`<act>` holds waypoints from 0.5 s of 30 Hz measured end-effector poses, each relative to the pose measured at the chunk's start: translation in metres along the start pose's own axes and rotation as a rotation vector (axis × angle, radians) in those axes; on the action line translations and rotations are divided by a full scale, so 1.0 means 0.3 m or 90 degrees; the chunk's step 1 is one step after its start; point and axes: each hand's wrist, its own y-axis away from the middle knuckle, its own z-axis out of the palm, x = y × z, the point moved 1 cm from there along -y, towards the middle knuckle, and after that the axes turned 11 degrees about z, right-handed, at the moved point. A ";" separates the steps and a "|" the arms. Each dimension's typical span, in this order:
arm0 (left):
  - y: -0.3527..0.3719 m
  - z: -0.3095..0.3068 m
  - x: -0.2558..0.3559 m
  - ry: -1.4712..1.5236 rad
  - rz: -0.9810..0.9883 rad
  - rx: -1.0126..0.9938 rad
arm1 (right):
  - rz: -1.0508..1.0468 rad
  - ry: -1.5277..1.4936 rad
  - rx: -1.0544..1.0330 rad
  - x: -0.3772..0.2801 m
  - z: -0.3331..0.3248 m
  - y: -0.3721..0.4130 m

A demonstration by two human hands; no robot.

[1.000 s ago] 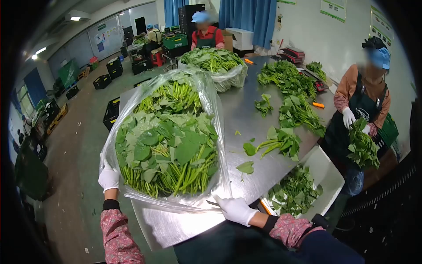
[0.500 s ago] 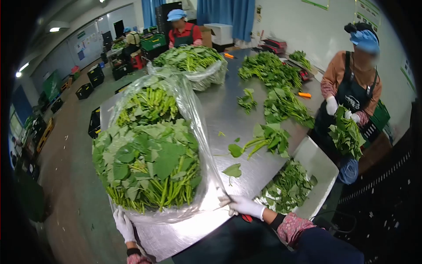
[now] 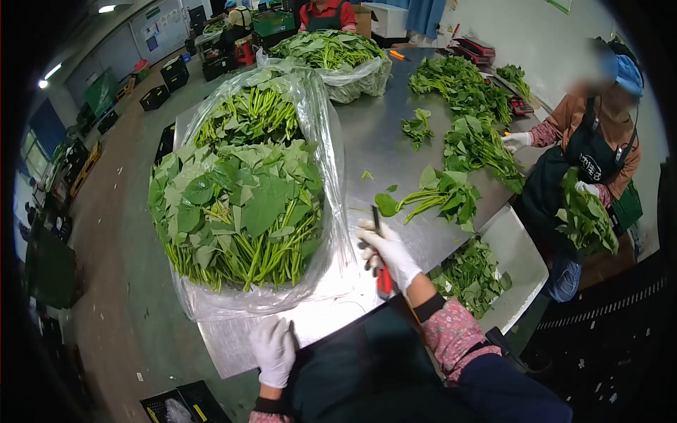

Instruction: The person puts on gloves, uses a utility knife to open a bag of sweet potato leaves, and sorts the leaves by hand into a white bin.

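Note:
My right hand (image 3: 388,255), in a white glove, is closed around a red-handled tool (image 3: 383,282) with a slim dark end pointing up; its exact kind is blurred. My left hand (image 3: 273,350), also gloved, rests at the table's near edge with nothing visible in it. Beyond it, a large clear plastic bag (image 3: 335,271) lies open around stacked bunches of leafy green stems (image 3: 247,211). To the right of the bag, a small leafy bunch (image 3: 441,199) and loose leaves lie on the metal table (image 3: 321,326).
A white bin (image 3: 525,264) of leaves stands right of the table. Past it, a co-worker (image 3: 596,162) holds a leafy bunch and reaches to the table. More greens (image 3: 462,92), a second filled bag (image 3: 356,81) and red scales (image 3: 474,51) are farther back. A black crate (image 3: 185,405) sits lower left.
Both my hands have let go of the bag's edge. The right hand has moved up with the red-handled tool; the left has shifted right along the table edge. The co-worker has reached toward the table.

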 end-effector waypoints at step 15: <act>-0.093 0.179 0.171 -0.073 0.031 -0.146 | 0.055 0.028 -0.005 0.069 -0.096 -0.062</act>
